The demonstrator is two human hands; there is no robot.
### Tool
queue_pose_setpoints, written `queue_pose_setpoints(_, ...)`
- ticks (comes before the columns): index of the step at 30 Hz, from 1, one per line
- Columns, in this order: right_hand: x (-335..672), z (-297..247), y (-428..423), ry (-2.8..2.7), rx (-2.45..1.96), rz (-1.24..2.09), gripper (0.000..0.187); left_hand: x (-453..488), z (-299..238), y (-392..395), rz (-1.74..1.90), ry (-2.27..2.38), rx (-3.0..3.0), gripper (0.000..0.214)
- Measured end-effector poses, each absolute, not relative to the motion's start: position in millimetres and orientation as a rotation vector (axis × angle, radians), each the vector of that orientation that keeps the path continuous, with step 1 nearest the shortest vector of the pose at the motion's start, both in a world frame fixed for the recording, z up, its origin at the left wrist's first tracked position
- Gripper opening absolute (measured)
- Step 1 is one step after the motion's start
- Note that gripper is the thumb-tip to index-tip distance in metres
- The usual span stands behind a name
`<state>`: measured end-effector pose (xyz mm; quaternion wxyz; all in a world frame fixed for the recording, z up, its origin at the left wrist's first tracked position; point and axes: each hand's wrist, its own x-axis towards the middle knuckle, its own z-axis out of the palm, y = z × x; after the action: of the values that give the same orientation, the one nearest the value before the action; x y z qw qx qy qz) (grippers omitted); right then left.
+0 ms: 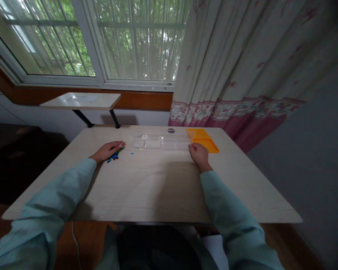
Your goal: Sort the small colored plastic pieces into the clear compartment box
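Observation:
My left hand [108, 150] lies on the table with its fingers stretched out over a small pile of coloured pieces [114, 156], blue, green and red, too small to name. One blue piece [132, 153] lies apart to the right of the pile. A clear plastic compartment box [169, 145] stands in the middle, its lid side toward the window. At the box's right end my right hand [199, 153] is closed, fingertips at the edge of the clear plastic. Just behind that hand is an orange tray [207, 141], partly covered by it.
The pale wooden table [146, 187] carries a raised white shelf [101, 99] on black legs at its back left. A dark round disc [171, 131] is set near the back edge. Behind are a window and a curtain [228, 86] hanging at the right.

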<state>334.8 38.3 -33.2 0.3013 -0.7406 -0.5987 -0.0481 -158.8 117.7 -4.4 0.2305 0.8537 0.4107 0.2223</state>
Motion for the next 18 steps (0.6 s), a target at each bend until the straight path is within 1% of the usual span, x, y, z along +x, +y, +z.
queue_pose_setpoints(8,332.9,-31.0,38.5,-1.583,-1.981,-0.128,0.035,-153.7,-9.0,91.9,0.573,1.097,2.471,0.057)
queue_pose_setpoints(18,333.0,-32.3,39.2,-1.576,-1.978,-0.105,0.036,-113.8,-10.5,57.0,0.583,0.998,2.534,0.053)
